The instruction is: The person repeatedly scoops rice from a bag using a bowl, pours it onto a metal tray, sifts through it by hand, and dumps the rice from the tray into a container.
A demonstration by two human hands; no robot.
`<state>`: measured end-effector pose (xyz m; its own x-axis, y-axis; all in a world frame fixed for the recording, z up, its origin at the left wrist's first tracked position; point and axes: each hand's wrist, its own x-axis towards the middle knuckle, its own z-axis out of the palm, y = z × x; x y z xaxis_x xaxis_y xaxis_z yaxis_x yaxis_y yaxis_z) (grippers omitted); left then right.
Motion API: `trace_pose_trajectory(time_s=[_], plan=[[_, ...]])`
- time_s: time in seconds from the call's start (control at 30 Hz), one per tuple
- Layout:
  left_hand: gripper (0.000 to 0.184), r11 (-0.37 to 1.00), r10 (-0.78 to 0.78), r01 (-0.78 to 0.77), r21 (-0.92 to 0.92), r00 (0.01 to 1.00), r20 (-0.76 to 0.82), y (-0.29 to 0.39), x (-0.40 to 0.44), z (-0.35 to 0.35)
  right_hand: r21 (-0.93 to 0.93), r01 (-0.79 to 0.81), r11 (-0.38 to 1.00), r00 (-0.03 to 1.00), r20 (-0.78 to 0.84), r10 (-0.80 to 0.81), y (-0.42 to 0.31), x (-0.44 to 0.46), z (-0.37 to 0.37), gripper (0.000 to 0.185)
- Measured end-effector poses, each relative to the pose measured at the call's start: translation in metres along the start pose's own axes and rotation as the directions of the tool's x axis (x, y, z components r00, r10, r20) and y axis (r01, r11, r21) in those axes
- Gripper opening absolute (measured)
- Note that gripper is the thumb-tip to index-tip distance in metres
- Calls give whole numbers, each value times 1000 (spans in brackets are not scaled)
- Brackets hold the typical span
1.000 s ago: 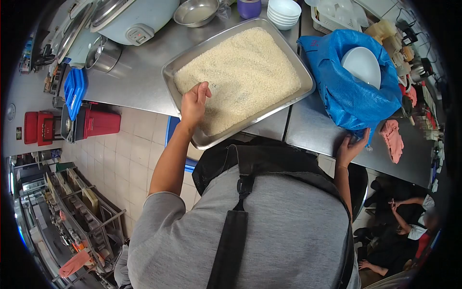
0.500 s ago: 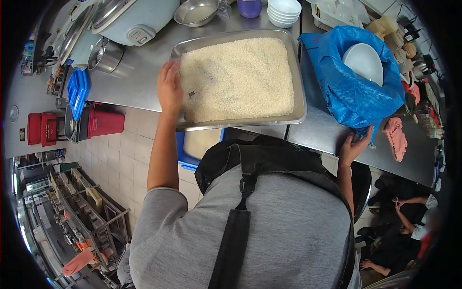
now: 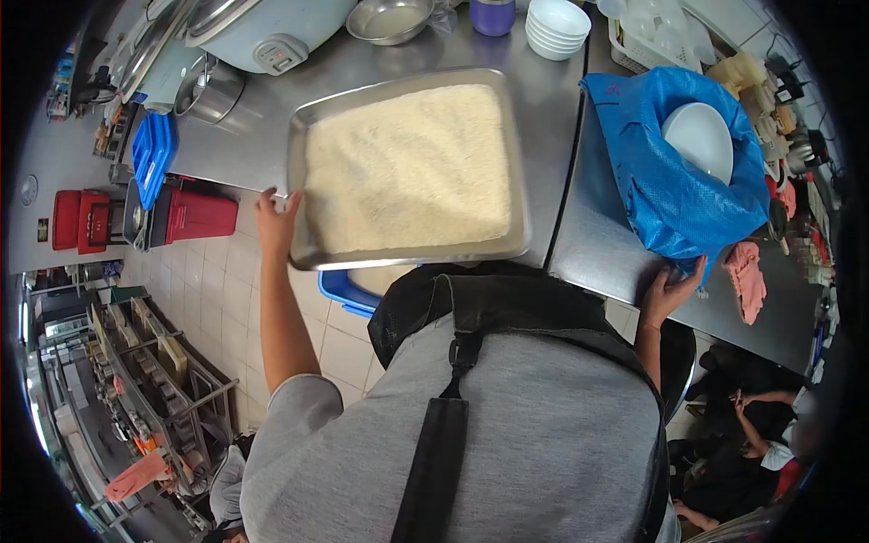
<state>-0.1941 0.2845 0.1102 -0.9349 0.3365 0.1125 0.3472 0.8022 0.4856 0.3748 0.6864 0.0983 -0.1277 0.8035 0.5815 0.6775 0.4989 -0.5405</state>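
Between the fingers (image 3: 264,204) of the left hand (image 3: 276,217), a pale bit (image 3: 282,195) is showing too small to identify. Beyond them, the top edge is cutting off the rice cooker (image 3: 272,27) and purple container (image 3: 492,16); to their right, the tray (image 3: 407,258) is partly covering a blue tub (image 3: 346,294). Above the right hand's (image 3: 668,294) fingers, the blue bag (image 3: 656,199) is hiding part of a white bowl (image 3: 699,140).

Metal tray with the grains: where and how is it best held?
Grip the metal tray by its two short rims, from left and right: they rise above the grains. Its near-left corner overhangs the table, so fingers should fit beneath there.
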Motion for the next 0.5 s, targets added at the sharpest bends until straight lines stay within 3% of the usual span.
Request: trace_pose_trajectory(time_s=[0.03,0.07,0.1,0.17,0.4,0.5], plan=[[66,970,-166,187,-155,976,139,-14,-5,-7,-1,2,1000,1000,1,-2,0,0,0,69],[63,893,-234,328,-308,923,305,-13,-17,-23,-4,4,1000,1000,3,-4,0,0,0,69],[60,771,-261,475,-424,843,471,-10,-32,-41,-5,2,1000,1000,7,-2,1,-1,0,69],[57,502,-358,701,-508,702,616,-39,-57,-60,-6,1,1000,1000,12,0,4,-1,0,69],[54,259,-550,709,-656,667,503,-136,-165,-74,-10,-11,1000,999,30,11,4,-1,1,69],[51,135,-622,667,-733,633,461,-146,-205,-75,43,-20,999,999,49,18,6,0,1,71]])
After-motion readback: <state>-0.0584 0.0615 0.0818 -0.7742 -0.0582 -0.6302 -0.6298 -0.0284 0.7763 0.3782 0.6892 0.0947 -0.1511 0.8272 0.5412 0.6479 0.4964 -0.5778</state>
